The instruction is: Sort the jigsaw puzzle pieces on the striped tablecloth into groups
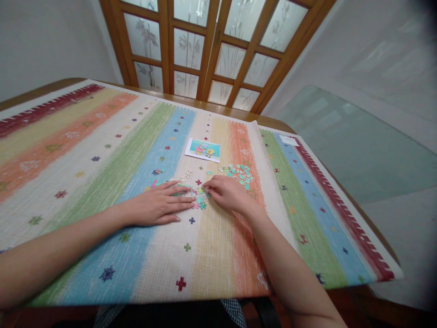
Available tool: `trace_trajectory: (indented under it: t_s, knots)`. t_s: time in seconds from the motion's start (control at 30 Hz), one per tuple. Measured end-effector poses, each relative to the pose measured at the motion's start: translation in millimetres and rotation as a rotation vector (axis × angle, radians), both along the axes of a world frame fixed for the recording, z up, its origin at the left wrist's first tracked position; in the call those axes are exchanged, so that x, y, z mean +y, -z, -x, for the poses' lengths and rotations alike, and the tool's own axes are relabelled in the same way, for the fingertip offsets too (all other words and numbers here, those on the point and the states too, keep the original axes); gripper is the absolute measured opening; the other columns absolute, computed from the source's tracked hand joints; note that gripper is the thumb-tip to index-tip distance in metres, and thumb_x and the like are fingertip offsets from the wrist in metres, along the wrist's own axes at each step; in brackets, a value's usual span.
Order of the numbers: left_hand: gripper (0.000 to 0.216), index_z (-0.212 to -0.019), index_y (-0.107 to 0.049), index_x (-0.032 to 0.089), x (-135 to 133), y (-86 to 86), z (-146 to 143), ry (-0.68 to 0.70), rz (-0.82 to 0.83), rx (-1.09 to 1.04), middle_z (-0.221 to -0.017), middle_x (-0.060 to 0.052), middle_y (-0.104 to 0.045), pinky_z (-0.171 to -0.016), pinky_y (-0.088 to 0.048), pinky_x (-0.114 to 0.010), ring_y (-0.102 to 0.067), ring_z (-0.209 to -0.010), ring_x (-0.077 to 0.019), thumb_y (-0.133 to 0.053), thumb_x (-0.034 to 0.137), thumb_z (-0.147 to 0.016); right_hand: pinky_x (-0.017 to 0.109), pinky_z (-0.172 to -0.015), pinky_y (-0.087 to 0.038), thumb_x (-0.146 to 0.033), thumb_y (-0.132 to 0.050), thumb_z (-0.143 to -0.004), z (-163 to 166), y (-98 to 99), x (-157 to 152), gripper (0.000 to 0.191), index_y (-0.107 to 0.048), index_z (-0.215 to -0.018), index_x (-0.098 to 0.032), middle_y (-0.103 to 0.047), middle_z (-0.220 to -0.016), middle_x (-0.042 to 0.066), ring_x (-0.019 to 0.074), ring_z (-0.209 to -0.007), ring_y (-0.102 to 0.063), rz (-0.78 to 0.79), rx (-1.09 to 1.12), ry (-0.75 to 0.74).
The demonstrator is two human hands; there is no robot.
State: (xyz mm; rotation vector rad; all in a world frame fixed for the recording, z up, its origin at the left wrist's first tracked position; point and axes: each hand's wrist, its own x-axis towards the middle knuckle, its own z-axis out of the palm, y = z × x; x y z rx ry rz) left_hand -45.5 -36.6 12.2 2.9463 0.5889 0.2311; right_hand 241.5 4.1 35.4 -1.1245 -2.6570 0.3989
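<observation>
My left hand (160,202) lies flat, fingers stretched out, over a spread of small jigsaw pieces (200,202) in pink, turquoise and yellow. Some of them are hidden beneath its palm and fingers. My right hand (225,193) is at the right side of the same pieces, its thumb and fingertips pinched together; whatever sits between them is too small to make out. Beyond the right hand, a second group of mostly turquoise jigsaw pieces (242,173) is scattered. Behind both groups lies a picture card (205,150) with a pink and a yellow cartoon figure.
A striped tablecloth (170,264) covers the wooden table. Near the far right corner is a small white card (288,140). Wooden doors (205,54) with frosted panes stand behind the table, and a pale green glass-like panel (341,150) is at the right.
</observation>
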Motion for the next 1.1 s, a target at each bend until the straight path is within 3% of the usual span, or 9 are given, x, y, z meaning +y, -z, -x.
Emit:
trace_trajectory:
  t_s: [0.2, 0.33, 0.5, 0.63, 0.9, 0.97, 1.1]
  knots:
    - [0.044, -0.146, -0.051, 0.034, 13.0, -0.9, 22.3, 0.02, -0.082, -0.055, -0.146, 0.002, -0.059, -0.128, -0.013, -0.042, -0.042, -0.145, -0.0214, -0.052, 0.041, -0.103, 0.03, -0.081, -0.048, -0.023, -0.056, -0.098, -1.4, -2.2, -0.3, 0.023, -0.076, -0.11, -0.022, -0.077, -0.104, 0.006, 0.0193, -0.092, -0.07, -0.009, -0.036, 0.049]
    - [0.043, -0.145, -0.053, 0.032, 7.9, -2.0, 16.8, -0.005, -0.101, -0.124, -0.143, 0.001, -0.062, -0.127, -0.021, -0.042, -0.047, -0.141, -0.0225, -0.055, 0.038, -0.102, 0.031, -0.081, -0.049, -0.024, -0.057, -0.095, -5.3, -4.9, -0.1, 0.024, -0.077, -0.108, -0.025, -0.078, -0.108, 0.003, 0.0207, -0.094, -0.072, -0.006, -0.04, 0.107]
    - [0.058, -0.155, -0.038, 0.032, -7.2, -5.2, -5.7, 0.068, -0.007, -0.077, -0.156, -0.001, -0.047, -0.128, -0.013, -0.044, -0.035, -0.15, -0.0242, -0.053, 0.047, -0.102, 0.03, -0.079, -0.049, -0.02, -0.056, -0.092, -7.3, -11.3, -2.1, 0.028, -0.077, -0.11, -0.025, -0.079, -0.107, 0.002, 0.0216, -0.095, -0.073, 0.004, -0.071, 0.131]
    - [0.051, -0.153, -0.042, 0.032, -4.3, -4.4, -3.3, 0.074, -0.007, -0.042, -0.154, 0.001, -0.05, -0.129, -0.004, -0.044, -0.031, -0.152, -0.0216, -0.05, 0.044, -0.104, 0.029, -0.077, -0.048, -0.018, -0.056, -0.09, -6.4, -15.5, -4.1, 0.029, -0.078, -0.108, -0.026, -0.079, -0.105, 0.002, 0.0205, -0.093, -0.073, 0.017, -0.088, 0.144]
    - [0.041, -0.14, -0.057, 0.029, 10.9, -6.5, 17.6, 0.044, -0.123, -0.221, -0.136, -0.001, -0.067, -0.129, -0.017, -0.045, -0.053, -0.137, -0.0208, -0.058, 0.032, -0.1, 0.028, -0.07, -0.046, -0.02, -0.057, -0.09, -8.5, -16.3, -2.8, 0.028, -0.079, -0.106, -0.028, -0.08, -0.1, 0.001, 0.0199, -0.086, -0.072, 0.033, -0.114, 0.154]
    - [0.047, -0.146, -0.051, 0.031, 5.9, -6.0, 8.3, 0.035, -0.089, -0.215, -0.141, 0.0, -0.063, -0.128, -0.016, -0.047, -0.048, -0.141, -0.022, -0.058, 0.032, -0.1, 0.028, -0.068, -0.045, -0.022, -0.058, -0.091, -8.3, -16.6, -2.5, 0.026, -0.079, -0.106, -0.027, -0.08, -0.098, 0.002, 0.0199, -0.085, -0.072, 0.032, -0.115, 0.157]
    - [0.06, -0.157, -0.034, 0.031, -7.9, -0.7, -15.4, 0.012, -0.043, -0.092, -0.161, -0.003, -0.039, -0.128, -0.003, -0.05, -0.032, -0.151, -0.0257, -0.053, 0.047, -0.101, 0.028, -0.068, -0.044, -0.022, -0.059, -0.091, -6.8, -17.7, -3.1, 0.027, -0.078, -0.108, -0.025, -0.08, -0.095, 0.003, 0.0199, -0.084, -0.072, 0.017, -0.12, 0.155]
